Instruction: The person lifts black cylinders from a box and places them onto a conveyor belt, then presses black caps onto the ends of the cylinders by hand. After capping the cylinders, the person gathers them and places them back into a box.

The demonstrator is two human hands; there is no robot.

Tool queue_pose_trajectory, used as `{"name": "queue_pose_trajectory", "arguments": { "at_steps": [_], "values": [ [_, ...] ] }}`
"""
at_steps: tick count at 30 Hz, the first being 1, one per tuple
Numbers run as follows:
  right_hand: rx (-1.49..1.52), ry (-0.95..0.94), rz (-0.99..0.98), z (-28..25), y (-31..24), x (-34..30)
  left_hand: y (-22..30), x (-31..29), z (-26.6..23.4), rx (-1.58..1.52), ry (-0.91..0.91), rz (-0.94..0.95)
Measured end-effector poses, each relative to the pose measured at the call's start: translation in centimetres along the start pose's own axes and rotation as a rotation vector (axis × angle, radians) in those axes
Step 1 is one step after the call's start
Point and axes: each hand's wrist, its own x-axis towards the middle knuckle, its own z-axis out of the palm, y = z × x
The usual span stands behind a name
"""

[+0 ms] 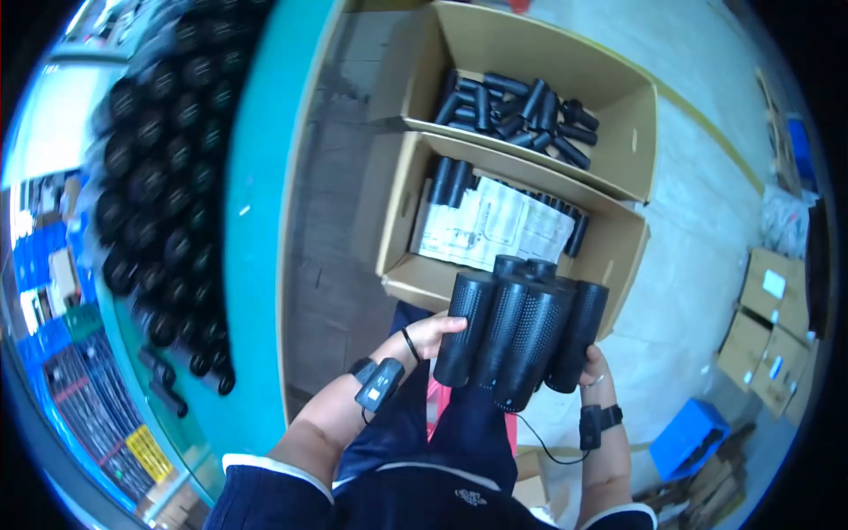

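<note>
A bunch of black perforated cylinders [527, 340], several pressed side by side, is squeezed between my two hands above the near end of a cardboard box [416, 276]. My left hand [433, 335] clasps the outer left cylinder, its thumb across the front. On the opposite side, my right hand [594, 366] curls around the lower part of the rightmost one, most of its fingers hidden behind. Inside that box a printed paper sheet [495, 223] lies over rows of black cylinders, with two more cylinders [450, 182] at its left corner.
Another open cardboard box [618, 132] adjoins on the far side, with loose black cylinders [521, 113] heaped inside. On my left a green-topped table [265, 177] bears a large stack of black cylinders [163, 185]. A blue bin [689, 439] and cartons [767, 331] stand at right.
</note>
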Motion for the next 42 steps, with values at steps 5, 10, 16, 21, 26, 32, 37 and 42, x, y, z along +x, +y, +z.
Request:
{"name": "queue_pose_trajectory", "arguments": {
  "at_steps": [5,10,16,21,26,32,37,42],
  "values": [
    [-0.160,-0.110,0.160,10.3,1.2,-3.4,-4.6,-10.2,6.2,-0.074,0.004,0.217],
    [-0.329,-0.162,0.363,18.9,3.9,-5.3,-10.9,-19.7,8.4,-0.200,-0.001,0.439],
    [-0.600,-0.246,0.568,29.3,12.1,-5.4,-19.4,-30.2,9.2,-0.373,0.002,0.754],
    [-0.834,-0.313,0.715,35.2,24.7,-2.0,-25.3,-40.6,4.3,-0.401,0.091,1.014],
    [-0.954,-0.390,0.841,37.2,38.4,3.9,-29.6,-51.8,0.5,-0.490,0.279,1.207],
    [-1.029,-0.451,0.966,40.7,55.2,9.9,-32.7,-62.7,-9.0,-0.545,0.285,1.372],
    [-1.127,-0.486,0.991,43.2,61.8,10.4,-33.7,-66.1,-12.6,-0.558,0.248,1.435],
    [-1.186,-0.450,1.066,45.6,62.6,10.5,-35.4,-66.4,-13.1,-0.672,0.312,1.468]
  ]
}}
